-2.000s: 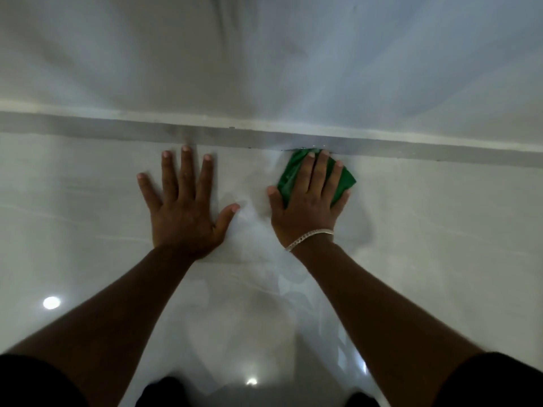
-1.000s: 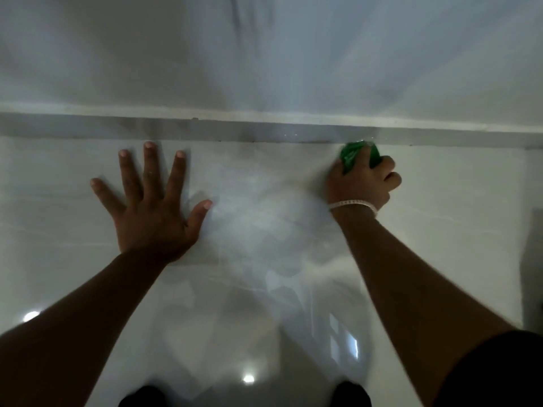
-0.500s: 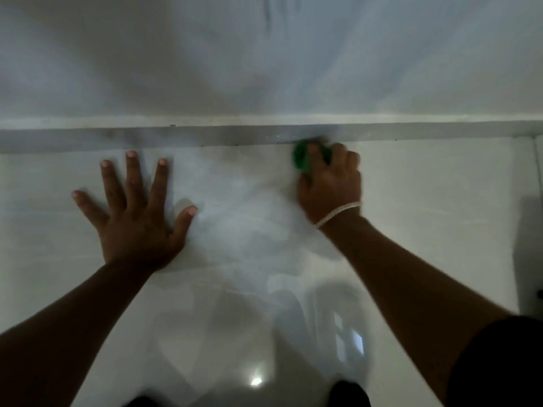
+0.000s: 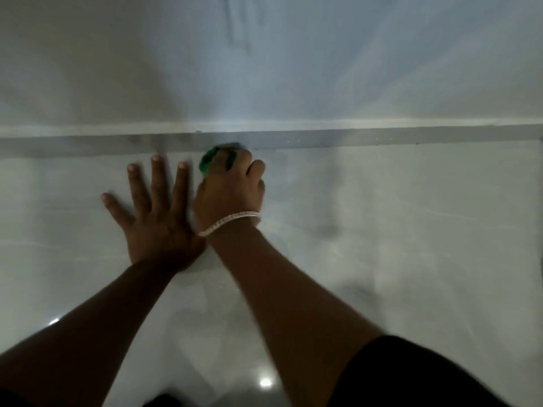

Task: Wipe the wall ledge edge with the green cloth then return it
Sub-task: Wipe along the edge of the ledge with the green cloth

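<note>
Fingers (image 4: pixel 232 160) of the right hand (image 4: pixel 230 195) are curling tight around the green cloth (image 4: pixel 210 163), bunching it into a wad and pressing it up against the grey wall ledge edge (image 4: pixel 323 141). Only a small green lobe is showing past the knuckles, on the left side of the fist; the rest is hiding inside the grip. Left hand (image 4: pixel 155 224) is lying flat on the glossy white tiled wall (image 4: pixel 411 215) just below the ledge, digits spread wide and holding nothing, likely bracing. Its thumb side is sitting under the right wrist, where a silver bracelet (image 4: pixel 232 221) is showing; the two hands are looking like they are touching there.

Handling, as a judgement: cloth is reading as soft, light and limp, compressing easily, so it is needing a full-fist hold like this one or it is going to flop and lose contact with the narrow strip. Nothing fragile here. Pinching a corner would be giving poor pressure; wadding it and keeping the pads behind the fabric is the better hold. Gloss on the tile is suggesting a slippery surface, so the bracing palm could be sliding. Frame is motion-blurred, so exact contact line on the ledge is hard to confirm
</note>
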### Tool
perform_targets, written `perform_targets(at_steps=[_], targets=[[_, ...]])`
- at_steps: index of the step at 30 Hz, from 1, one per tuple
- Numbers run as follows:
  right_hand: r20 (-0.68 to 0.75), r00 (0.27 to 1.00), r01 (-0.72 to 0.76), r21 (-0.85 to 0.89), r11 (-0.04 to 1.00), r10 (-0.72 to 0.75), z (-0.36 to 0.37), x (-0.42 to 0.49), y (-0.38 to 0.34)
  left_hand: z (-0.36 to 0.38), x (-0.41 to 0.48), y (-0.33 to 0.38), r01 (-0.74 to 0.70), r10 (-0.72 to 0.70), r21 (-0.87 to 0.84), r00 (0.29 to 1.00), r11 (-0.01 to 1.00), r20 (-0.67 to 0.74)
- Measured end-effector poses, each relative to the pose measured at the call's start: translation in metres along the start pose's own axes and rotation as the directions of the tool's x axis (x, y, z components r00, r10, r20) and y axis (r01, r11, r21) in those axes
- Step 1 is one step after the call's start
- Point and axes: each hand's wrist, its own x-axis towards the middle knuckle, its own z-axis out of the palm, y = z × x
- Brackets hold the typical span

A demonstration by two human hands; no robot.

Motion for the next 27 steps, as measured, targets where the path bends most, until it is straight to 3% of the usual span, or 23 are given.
perform_targets(at_steps=[3,5,7,9,12,13,18,20,24,27], targets=[[-0.005,0.972,0.231,-0.139,0.963,-0.234,-0.012,0.015,0.067,0.001,0.0,0.001,0.015,-0.016,-0.016,0.999,1.0,-0.029],[-0.016,0.97,0.235,-0.217,0.948,-0.244,-0.026,0.023,0.119,0.0,0.0,0.002,0.017,-0.017,-0.023,0.999,1.0,-0.033],[-0.071,0.987,0.121,-0.27,0.955,-0.145,-0.045,0.029,0.172,0.0,0.0,0.003,0.008,-0.008,-0.016,0.999,1.0,-0.034],[-0.143,0.988,-0.086,-0.261,0.961,0.049,-0.064,0.035,0.204,0.001,0.0,0.003,0.009,-0.01,-0.02,0.999,1.0,-0.043],[-0.197,0.897,-0.428,-0.171,0.887,0.395,-0.066,0.045,0.184,0.002,0.001,0.003,0.006,-0.007,-0.025,0.999,1.0,-0.043],[-0.186,0.877,-0.471,-0.151,0.869,0.443,-0.061,0.046,0.163,0.002,0.0,0.004,0.004,-0.005,-0.029,0.999,1.0,-0.047],[-0.082,0.921,-0.39,-0.13,0.912,0.382,-0.019,0.027,0.051,0.002,0.001,0.003,0.005,-0.005,-0.012,0.999,1.0,-0.038],[-0.089,0.957,-0.283,-0.1,0.954,0.275,-0.008,0.021,0.024,0.002,0.001,0.001,0.0,-0.001,-0.004,1.0,1.0,-0.03],[-0.012,0.999,-0.041,0.015,0.999,0.041,-0.014,0.014,0.029,0.002,0.001,0.001,0.013,-0.013,0.001,0.999,1.0,-0.032],[-0.068,0.996,0.059,-0.025,0.998,-0.061,-0.022,0.019,0.078,0.003,0.0,0.002,0.019,-0.019,-0.006,0.999,1.0,-0.039]])
